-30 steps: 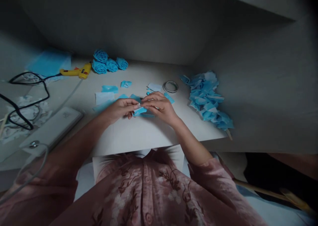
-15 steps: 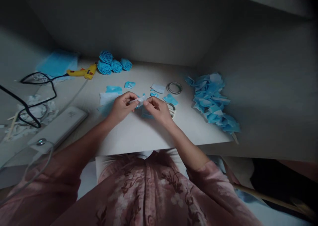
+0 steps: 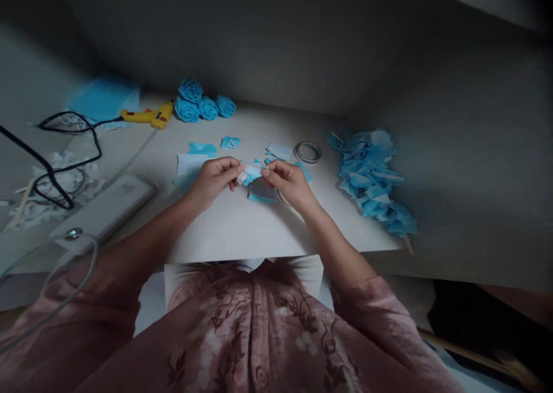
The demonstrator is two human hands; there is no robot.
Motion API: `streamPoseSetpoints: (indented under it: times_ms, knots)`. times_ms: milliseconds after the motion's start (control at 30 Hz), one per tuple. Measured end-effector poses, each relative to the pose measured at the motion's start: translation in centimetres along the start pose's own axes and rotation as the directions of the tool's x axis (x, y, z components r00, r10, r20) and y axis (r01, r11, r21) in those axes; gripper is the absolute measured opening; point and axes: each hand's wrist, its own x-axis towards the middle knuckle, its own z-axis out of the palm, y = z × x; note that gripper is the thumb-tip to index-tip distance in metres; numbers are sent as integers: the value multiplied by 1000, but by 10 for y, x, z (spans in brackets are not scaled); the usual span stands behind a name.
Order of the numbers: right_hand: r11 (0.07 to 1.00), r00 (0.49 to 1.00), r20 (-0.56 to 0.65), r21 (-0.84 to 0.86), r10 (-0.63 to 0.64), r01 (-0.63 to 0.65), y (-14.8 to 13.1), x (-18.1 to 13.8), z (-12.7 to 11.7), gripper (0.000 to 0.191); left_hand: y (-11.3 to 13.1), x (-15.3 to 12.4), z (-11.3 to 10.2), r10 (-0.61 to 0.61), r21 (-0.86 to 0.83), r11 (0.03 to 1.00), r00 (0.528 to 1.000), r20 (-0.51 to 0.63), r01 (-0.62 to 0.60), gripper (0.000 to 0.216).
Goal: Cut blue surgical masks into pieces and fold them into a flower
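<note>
Blue-and-white piece [image 3: 251, 175], pinched between left hand [image 3: 218, 177] and right hand [image 3: 288, 180]

Hand poses. Left: turned inward, thumb and forefinger closed on the left end of the piece, other fingers curled beneath; forearm slanting in from lower left. Right: mirrors the left, thumb against forefinger at the right end, knuckles uppermost; forearm slanting in from lower right, bare below a pink sleeve [image 3: 360, 289].

Held item. Sits directly between the two sets of fingertips, over the pale table [image 3: 242, 231]. Looks thin, soft and creased; shows white towards the left hand, light blue towards the middle and lower edge. Spans the gap between the hands in a short, uneven band; ends hidden under the thumbs. Finer detail too small to tell.

Close to the hands. Just below the held piece: blue-edged strip [image 3: 262, 200]. Under the right hand: pale loop [image 3: 283, 200], mostly hidden. Just beyond the left hand: white rectangle [image 3: 189, 163] and blue scrap [image 3: 202, 149]. Beyond the gap between the hands: crumpled blue piece [image 3: 230, 142]. Beyond the right hand: whitish piece [image 3: 280, 151] and round metallic-looking ring [image 3: 307, 161].

Farther from the hands. Well beyond the left hand: four blue fabric roses [image 3: 201, 106], grouped, near a yellow glue gun [image 3: 147, 117]. Well to the left of the left hand: white oblong box [image 3: 108, 211] and white scraps [image 3: 82, 182]. Well to the right of the right hand: heap of blue pieces [image 3: 371, 180].
</note>
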Motion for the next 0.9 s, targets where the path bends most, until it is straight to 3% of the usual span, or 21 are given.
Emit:
streamPoseSetpoints:
  times_ms: [133, 367, 467, 733, 900]
  knots:
    - [993, 1000, -15, 116, 15, -13, 0, 10, -1, 58, 0, -1, 2, -11, 15, 1000, 999, 32, 10, 25]
    - [982, 998, 37, 178, 58, -64, -8, 16, 11, 52, -6, 3, 3, 22, -51, 998, 998, -55, -25, 26]
    - [980, 997, 75, 196, 12, -27, -5, 20, 14, 56, -6, 3, 2, 44, -58, 997, 997, -65, -48, 28]
    - [977, 996, 85, 213, -29, 11, -3, 27, 0, 60, -8, 6, -3, 55, -77, 995, 993, -104, -63, 35]
    - [949, 995, 88, 305, 51, -76, 4, 20, -3, 66, -9, 7, -4, -15, -152, 988, 998, -63, 5, 38]
